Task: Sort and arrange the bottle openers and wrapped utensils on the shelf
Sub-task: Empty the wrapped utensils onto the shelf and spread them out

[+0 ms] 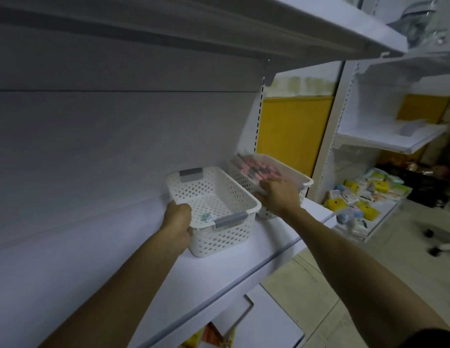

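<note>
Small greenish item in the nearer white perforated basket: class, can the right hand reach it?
Probably yes. The right hand holds the neighbouring filled basket; the nearer white perforated basket is open-topped, nothing covers the small greenish item, and the left hand grips only its left rim.

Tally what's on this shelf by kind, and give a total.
White perforated baskets: 2 (near basket, far basket)
Hands on the baskets: 2 (left hand, right hand)
Small item in the near basket: 1
Wrapped utensils in the far basket: blurred pile, cannot count
Total counted: 5
</note>
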A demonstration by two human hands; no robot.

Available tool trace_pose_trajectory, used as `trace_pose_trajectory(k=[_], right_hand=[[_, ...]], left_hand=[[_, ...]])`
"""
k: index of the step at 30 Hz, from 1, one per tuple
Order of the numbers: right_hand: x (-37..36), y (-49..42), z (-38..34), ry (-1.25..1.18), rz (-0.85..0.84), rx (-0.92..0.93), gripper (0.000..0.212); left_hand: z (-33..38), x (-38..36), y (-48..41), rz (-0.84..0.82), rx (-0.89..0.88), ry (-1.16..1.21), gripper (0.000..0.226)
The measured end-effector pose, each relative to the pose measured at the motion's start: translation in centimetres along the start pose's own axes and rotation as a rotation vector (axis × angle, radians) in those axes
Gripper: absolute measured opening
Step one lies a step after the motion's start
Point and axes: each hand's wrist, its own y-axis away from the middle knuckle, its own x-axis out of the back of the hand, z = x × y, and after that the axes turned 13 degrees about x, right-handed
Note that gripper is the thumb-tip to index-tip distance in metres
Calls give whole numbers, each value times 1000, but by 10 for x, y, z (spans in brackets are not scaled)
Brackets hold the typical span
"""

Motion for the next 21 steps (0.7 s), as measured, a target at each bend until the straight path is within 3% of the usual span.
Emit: trace_pose_trajectory(k=[3, 8, 14, 17, 21], right_hand=[[17, -3, -12, -104, 157, 18, 20], [81, -37, -8, -242, 452, -253, 31], [130, -41, -33, -90, 632, 69, 26], [130, -37, -56, -90, 617, 265, 33], [102, -25, -86, -81, 625, 438, 23]], left_hand=[[0, 3, 2, -31, 9, -15, 30], [-6, 1, -2, -57, -33, -216, 43], [-7, -14, 4, -173, -43, -224, 38], [-5, -19, 10, -180, -9, -169, 39], [-3, -18, 11, -191, 47, -104, 51]])
